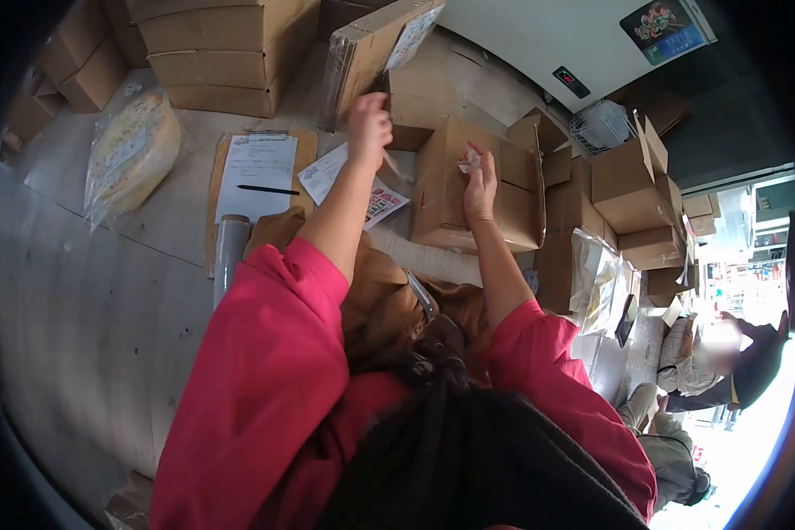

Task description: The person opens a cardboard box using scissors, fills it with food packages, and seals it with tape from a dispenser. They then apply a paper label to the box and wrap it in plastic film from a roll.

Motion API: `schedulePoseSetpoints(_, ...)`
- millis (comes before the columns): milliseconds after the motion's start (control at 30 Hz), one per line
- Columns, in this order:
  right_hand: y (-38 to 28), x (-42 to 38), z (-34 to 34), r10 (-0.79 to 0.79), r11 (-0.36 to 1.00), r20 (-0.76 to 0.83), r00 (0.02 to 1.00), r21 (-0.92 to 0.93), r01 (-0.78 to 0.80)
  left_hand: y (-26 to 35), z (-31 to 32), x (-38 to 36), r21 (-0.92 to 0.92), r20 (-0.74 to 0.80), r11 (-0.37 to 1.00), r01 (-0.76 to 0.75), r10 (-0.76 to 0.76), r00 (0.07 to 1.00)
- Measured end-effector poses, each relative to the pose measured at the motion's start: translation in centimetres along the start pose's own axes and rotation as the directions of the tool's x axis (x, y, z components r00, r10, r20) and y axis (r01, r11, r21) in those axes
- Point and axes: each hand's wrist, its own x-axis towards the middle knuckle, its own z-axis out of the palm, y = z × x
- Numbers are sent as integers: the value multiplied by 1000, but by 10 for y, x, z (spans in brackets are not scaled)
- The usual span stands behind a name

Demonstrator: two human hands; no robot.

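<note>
My left hand (368,132) is raised close to the tall flat cardboard package (355,66), its fingers curled and slightly blurred. A thin pale strip (398,168) trails just beside it; I cannot tell what the fingers hold. Over the brown cardboard box (446,194), my right hand (480,184) is closed on a crumpled whitish scrap (470,161), which pokes out between thumb and fingers. Below my left forearm lie a white sheet (325,172) and a printed leaflet (385,203) with red and pink graphics.
A clipboard (306,146) with a form and a black pen (268,189) lies to the left, beside a roll of clear film (230,252). Farther left is a plastic-wrapped round item (137,146). Stacked cartons (208,53) stand behind; open boxes (632,181) and people (680,450) are at right.
</note>
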Motion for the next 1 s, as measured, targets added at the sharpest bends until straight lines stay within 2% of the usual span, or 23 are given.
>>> schedulePoseSetpoints(33, 0, -1, -1, 1, 1000, 0, 1000, 8, -1, -1, 21, -12, 527, -66, 850, 18, 20, 998)
schedulePoseSetpoints(67, 0, 0, -1, 29, 996, 6, 1000, 84, -30, -24, 19, -17, 848, 197, 446, -286, 236, 952)
schedulePoseSetpoints(100, -2, 1, -1, 57, 986, 15, 998, 157, -59, -21, 32, -44, 952, 193, 248, -181, -25, 981)
schedulePoseSetpoints(133, -1, 1, -1, 54, 986, 17, 998, 159, -56, -33, 34, -58, 968, 238, 93, -232, -62, 969)
schedulePoseSetpoints(167, 1, 2, -1, 63, 980, 20, 998, 189, -66, -37, 40, -71, 962, 262, -29, -271, -174, 949)
schedulePoseSetpoints(200, 2, 2, -3, 73, 974, 19, 997, 216, -75, -44, 44, -82, 924, 360, -83, -374, -146, 921)
schedulePoseSetpoints(300, -1, 2, -6, 102, 971, 63, 993, 210, -114, -70, 43, -82, 912, 390, -90, -399, -102, 915)
schedulePoseSetpoints(367, -4, -1, -7, 91, 980, 63, 994, 170, -100, -75, 43, -79, 870, 448, -192, -454, -77, 891)
schedulePoseSetpoints(467, -4, 0, -4, 37, 994, 69, 997, 103, -44, -76, 43, -78, 837, 466, -269, -476, -102, 879)
schedulePoseSetpoints(567, -4, 0, -4, 0, 1000, 64, 998, 25, -2, -68, 33, -67, 862, 425, -243, -445, -130, 896)
schedulePoseSetpoints(600, -5, -1, -5, -3, 1000, 55, 998, -15, 4, -58, 28, -67, 906, 325, -253, -341, -104, 940)
schedulePoseSetpoints(633, -6, -3, -5, 3, 1000, 44, 999, -16, -2, -66, 6, -51, 985, 128, -114, -127, 0, 992)
schedulePoseSetpoints(667, -7, -4, -5, -5, 999, 52, 999, -53, 7, -58, -9, -47, 997, -34, -76, 28, -79, 996)
schedulePoseSetpoints(700, -8, -3, -6, -16, 996, 66, 998, -91, 21, -48, -14, -47, 977, -82, -207, 54, -130, 988)
schedulePoseSetpoints(733, -9, -2, -6, -20, 996, 68, 998, -89, 26, -52, -25, -42, 979, -121, -162, 120, 4, 993)
schedulePoseSetpoints(800, -10, -3, -5, -74, 977, 53, 996, -197, 83, -50, -41, -25, 979, -181, -41, 199, 270, 946)
schedulePoseSetpoints(833, -10, -4, -5, -75, 978, 40, 996, -194, 82, -43, -45, -17, 978, -199, 29, 205, 391, 898)
schedulePoseSetpoints(867, -11, -5, -4, -87, 984, 39, 995, -155, 92, -35, -55, 0, 991, -122, 115, 71, 538, 834)
schedulePoseSetpoints(900, -14, -4, -3, -101, 988, 25, 995, -119, 103, -11, -36, -4, 890, -139, 432, -145, 560, 817)
schedulePoseSetpoints(933, -3, -3, -3, -41, 999, 24, 999, -17, 42, 13, -19, -8, 860, -50, 445, -250, 560, 827)
schedulePoseSetpoints(967, -11, -7, -1, 75, 990, 21, 997, 117, -77, 26, 12, -22, 447, -1, 790, -420, 470, 883)
schedulePoseSetpoints(1000, -5, -4, -6, -67, 992, 3, 998, -104, 66, 40, 42, -41, 484, -67, 839, -247, 317, 946)
